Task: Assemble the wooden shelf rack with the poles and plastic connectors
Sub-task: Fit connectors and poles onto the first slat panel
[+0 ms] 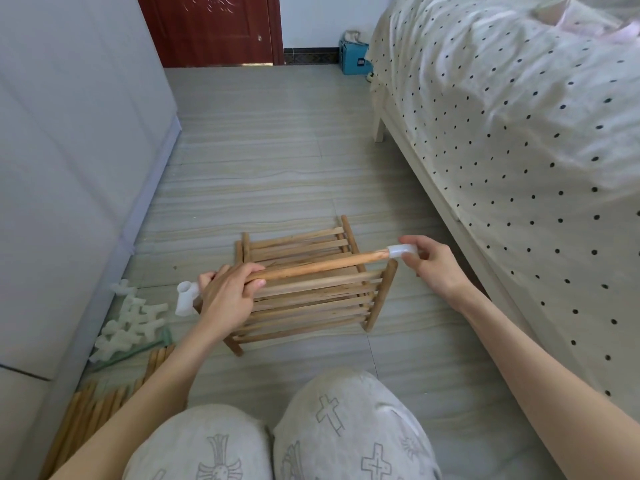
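A wooden pole (322,266) is held level above a stack of slatted wooden shelf panels (311,303) lying on the floor. My left hand (227,294) grips the pole near its left end, where a white plastic connector (185,299) sits on the tip. My right hand (431,263) pinches a second white connector (401,251) that is on the pole's right end. More white connectors (130,323) lie in a pile on the floor to the left. Several loose wooden poles (100,403) lie at the lower left.
A bed (502,133) with a dotted sheet runs along the right side. A grey cabinet (69,168) stands on the left. A dark red door (211,29) and a blue box (355,57) are at the far end. My knees (277,438) are at the bottom.
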